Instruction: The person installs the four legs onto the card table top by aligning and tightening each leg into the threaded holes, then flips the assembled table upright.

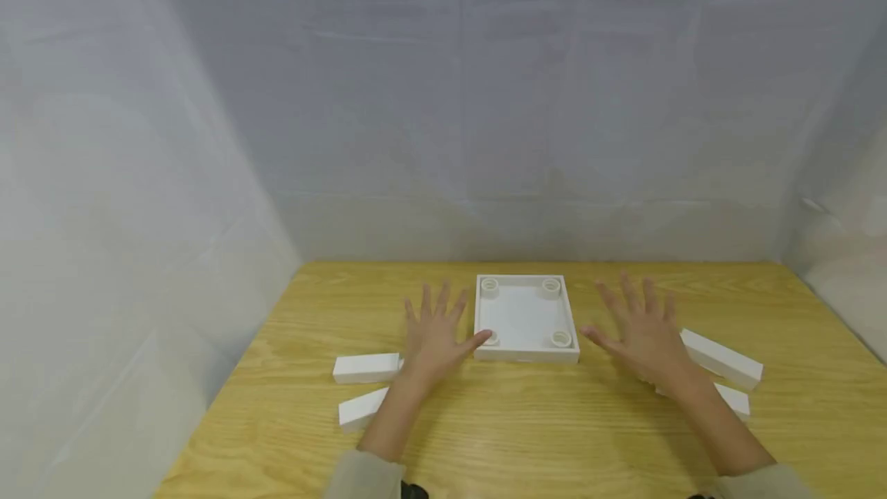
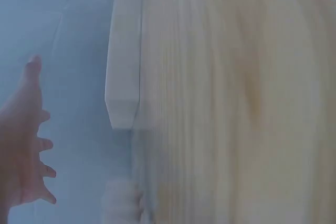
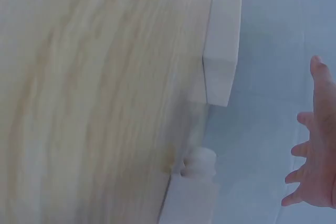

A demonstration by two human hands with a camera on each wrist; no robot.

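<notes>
A white square tray (image 1: 527, 317) with a round socket in each corner lies on the wooden table (image 1: 527, 437). My left hand (image 1: 433, 332) is spread flat just left of it, thumb tip near the tray's front left corner. My right hand (image 1: 640, 329) is spread flat to the tray's right, a small gap away. Neither hand holds anything. Whether the palms touch the wood or hover is unclear. In the left wrist view the left hand (image 2: 23, 150) shows with fingers apart. The right hand (image 3: 315, 150) looks the same in the right wrist view.
Two white rectangular blocks (image 1: 366, 367) (image 1: 360, 409) lie left of my left wrist. Two more (image 1: 721, 358) (image 1: 736, 400) lie beside my right wrist. Grey-white backdrop walls close in the table at the back and sides. Both wrist views show a blurred white block (image 2: 123, 51) (image 3: 223, 40).
</notes>
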